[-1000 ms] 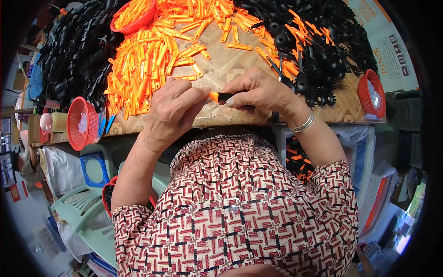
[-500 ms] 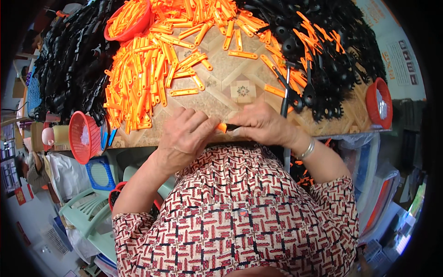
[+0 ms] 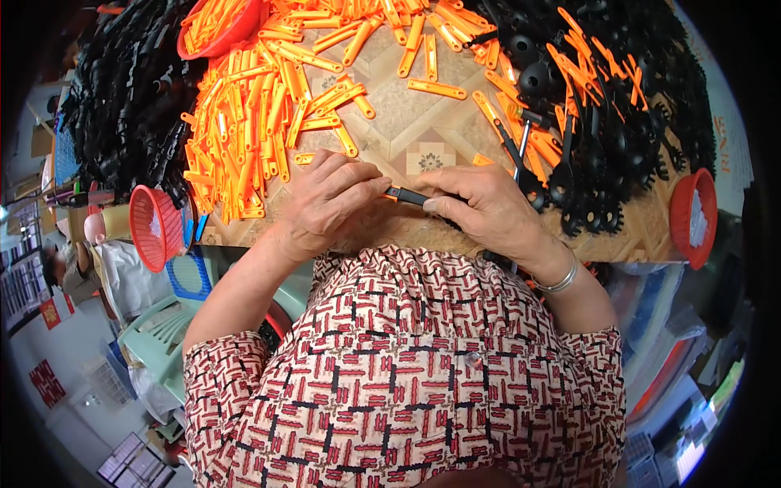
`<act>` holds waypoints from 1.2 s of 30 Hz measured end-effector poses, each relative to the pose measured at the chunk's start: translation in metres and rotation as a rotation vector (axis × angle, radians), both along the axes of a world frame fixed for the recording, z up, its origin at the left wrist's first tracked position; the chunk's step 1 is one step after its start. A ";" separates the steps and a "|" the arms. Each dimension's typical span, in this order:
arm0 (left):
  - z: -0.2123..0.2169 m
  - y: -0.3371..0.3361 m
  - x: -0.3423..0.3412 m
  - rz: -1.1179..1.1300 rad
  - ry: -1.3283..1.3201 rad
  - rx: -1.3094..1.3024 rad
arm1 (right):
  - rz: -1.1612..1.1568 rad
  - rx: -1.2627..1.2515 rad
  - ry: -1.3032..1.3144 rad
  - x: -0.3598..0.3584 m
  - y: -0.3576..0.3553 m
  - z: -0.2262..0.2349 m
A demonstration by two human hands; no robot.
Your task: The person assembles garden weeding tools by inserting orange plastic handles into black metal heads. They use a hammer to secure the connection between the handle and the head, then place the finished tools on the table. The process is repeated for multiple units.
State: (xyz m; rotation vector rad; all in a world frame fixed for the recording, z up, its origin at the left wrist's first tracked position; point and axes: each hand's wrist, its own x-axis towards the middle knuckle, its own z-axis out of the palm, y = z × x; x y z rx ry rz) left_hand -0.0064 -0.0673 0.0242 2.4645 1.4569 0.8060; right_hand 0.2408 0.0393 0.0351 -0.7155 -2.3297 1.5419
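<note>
Between my two hands, just over the table's near edge, is a black utensil handle (image 3: 411, 196) with a bit of orange showing by the left fingers. My left hand (image 3: 329, 199) is closed around its left end, hiding most of the orange part. My right hand (image 3: 496, 207) pinches the black part between thumb and fingers; the utensil's far end is hidden beneath that hand. Ahead and left lies a large heap of orange handle pieces (image 3: 244, 122). Black kitchen utensils (image 3: 569, 183), some with orange handles, are piled to the right.
A red bowl (image 3: 215, 37) of orange pieces stands at the far left. Red baskets with white contents sit at the left (image 3: 154, 228) and right (image 3: 693, 220) table edges. Black parts (image 3: 134, 106) are stacked left. What looks like a hammer (image 3: 529, 120) lies near the utensils.
Both hands have risen slightly away from my body with the utensil. More of its black handle now shows between them, and my right hand has moved a little to the right.
</note>
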 end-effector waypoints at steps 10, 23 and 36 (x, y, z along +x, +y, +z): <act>-0.033 -0.008 0.014 0.054 -0.177 -0.155 | -0.112 0.594 -0.134 0.008 -0.039 -0.023; -0.012 0.025 0.042 0.105 -0.192 -0.536 | -0.159 0.346 -0.327 0.008 -0.016 -0.021; -0.016 -0.001 0.030 0.285 -0.291 -0.307 | -0.032 0.505 -0.385 0.005 -0.024 -0.004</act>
